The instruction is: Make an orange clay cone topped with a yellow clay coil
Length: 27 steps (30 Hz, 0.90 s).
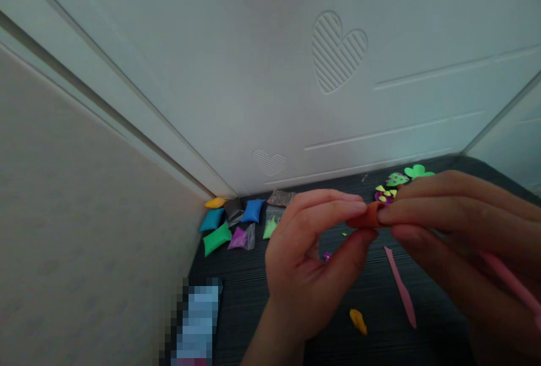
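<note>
Both my hands meet over a dark table (253, 304) and pinch one small orange lump of clay (368, 215). My left hand (310, 264) grips it between thumb and fingertips from the left. My right hand (456, 231) presses it with closed fingers from the right. A pink stick (513, 284) runs along under my right hand; whether that hand grips it I cannot tell.
Small bags of coloured clay (236, 222) lie at the table's back left by the wall. Green, purple and yellow clay shapes (397, 183) sit behind my hands. A pink modelling tool (401, 287) and an orange clay bit (358, 321) lie on the table near me. A blurred-out object (198, 321) sits at the left edge.
</note>
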Available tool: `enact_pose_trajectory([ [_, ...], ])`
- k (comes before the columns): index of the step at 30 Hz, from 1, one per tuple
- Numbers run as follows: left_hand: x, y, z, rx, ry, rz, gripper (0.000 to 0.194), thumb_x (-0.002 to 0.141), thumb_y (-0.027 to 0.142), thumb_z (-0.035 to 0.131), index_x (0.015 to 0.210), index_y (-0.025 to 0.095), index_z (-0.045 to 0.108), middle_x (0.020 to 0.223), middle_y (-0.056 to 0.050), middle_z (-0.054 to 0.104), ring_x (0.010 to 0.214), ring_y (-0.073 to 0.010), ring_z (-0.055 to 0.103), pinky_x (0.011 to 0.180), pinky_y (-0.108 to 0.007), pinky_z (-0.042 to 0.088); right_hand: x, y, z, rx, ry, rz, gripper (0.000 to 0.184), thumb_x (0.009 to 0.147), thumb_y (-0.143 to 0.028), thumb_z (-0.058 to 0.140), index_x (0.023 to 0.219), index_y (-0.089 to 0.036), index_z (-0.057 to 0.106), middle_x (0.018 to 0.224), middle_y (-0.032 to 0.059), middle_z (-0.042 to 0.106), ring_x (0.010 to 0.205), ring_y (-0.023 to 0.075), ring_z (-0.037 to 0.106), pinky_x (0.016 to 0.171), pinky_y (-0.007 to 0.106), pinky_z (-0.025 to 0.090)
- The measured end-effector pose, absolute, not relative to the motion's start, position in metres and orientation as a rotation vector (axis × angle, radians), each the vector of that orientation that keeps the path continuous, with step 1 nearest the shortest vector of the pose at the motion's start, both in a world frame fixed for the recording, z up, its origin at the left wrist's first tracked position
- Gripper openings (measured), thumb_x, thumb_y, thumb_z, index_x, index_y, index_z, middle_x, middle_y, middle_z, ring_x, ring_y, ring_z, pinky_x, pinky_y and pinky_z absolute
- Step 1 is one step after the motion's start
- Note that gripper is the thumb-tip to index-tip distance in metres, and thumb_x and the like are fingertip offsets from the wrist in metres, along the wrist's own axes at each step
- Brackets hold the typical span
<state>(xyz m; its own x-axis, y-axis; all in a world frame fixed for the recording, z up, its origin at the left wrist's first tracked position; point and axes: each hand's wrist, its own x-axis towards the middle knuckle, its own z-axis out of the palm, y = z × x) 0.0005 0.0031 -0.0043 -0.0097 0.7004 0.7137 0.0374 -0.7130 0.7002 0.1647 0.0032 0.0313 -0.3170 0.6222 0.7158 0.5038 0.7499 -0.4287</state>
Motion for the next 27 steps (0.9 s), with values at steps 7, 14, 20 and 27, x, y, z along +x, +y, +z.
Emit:
enact_pose_trajectory([
  [7, -0.0001, 0.0040, -0.0062, 1.862, 0.748, 1.814, 0.050, 0.067, -0.002, 0.068, 0.109, 0.025, 0.064, 0.103, -0.002, 0.067, 0.095, -0.0171, 0.060, 0.082, -0.031, 0.053, 0.1619, 0.0078, 0.0284, -0.856, -1.975, 0.050, 0.012, 0.085, -0.038, 0.057, 0.092, -0.029, 0.061, 0.085, -0.0059, 0.067, 0.075, 0.0078, 0.063, 0.064, 0.017, 0.052],
  [14, 0.0005, 0.0054, -0.0062, 1.909, 0.788, 1.874, 0.047, 0.068, 0.000, 0.069, 0.109, 0.023, 0.064, 0.103, -0.002, 0.067, 0.095, -0.0164, 0.060, 0.083, -0.030, 0.052, 0.1622, 0.0072, 0.0279, -0.850, -1.993, 0.032, 0.015, 0.085, -0.039, 0.057, 0.095, -0.029, 0.062, 0.087, -0.0026, 0.068, 0.076, 0.0117, 0.064, 0.065, 0.022, 0.054],
  [20, 0.0016, 0.0075, -0.0079, 2.093, 0.812, 1.935, 0.052, 0.066, -0.002, 0.069, 0.112, 0.021, 0.063, 0.104, -0.002, 0.066, 0.095, -0.0149, 0.062, 0.086, -0.027, 0.053, 0.1603, 0.0092, 0.0272, -0.843, -1.956, 0.044, 0.010, 0.082, -0.035, 0.061, 0.088, -0.028, 0.061, 0.081, -0.0038, 0.067, 0.071, 0.0108, 0.064, 0.064, 0.021, 0.054],
  [27, -0.0014, 0.0062, -0.0085, 1.692, 0.842, 1.732, 0.042, 0.076, 0.004, 0.065, 0.112, 0.025, 0.063, 0.105, -0.003, 0.067, 0.092, -0.0150, 0.064, 0.083, -0.028, 0.055, 0.1666, 0.0045, 0.0297, -0.961, -1.854, 0.206, 0.015, 0.087, -0.041, 0.052, 0.096, -0.037, 0.063, 0.089, -0.0040, 0.068, 0.079, 0.0138, 0.063, 0.060, 0.026, 0.050],
])
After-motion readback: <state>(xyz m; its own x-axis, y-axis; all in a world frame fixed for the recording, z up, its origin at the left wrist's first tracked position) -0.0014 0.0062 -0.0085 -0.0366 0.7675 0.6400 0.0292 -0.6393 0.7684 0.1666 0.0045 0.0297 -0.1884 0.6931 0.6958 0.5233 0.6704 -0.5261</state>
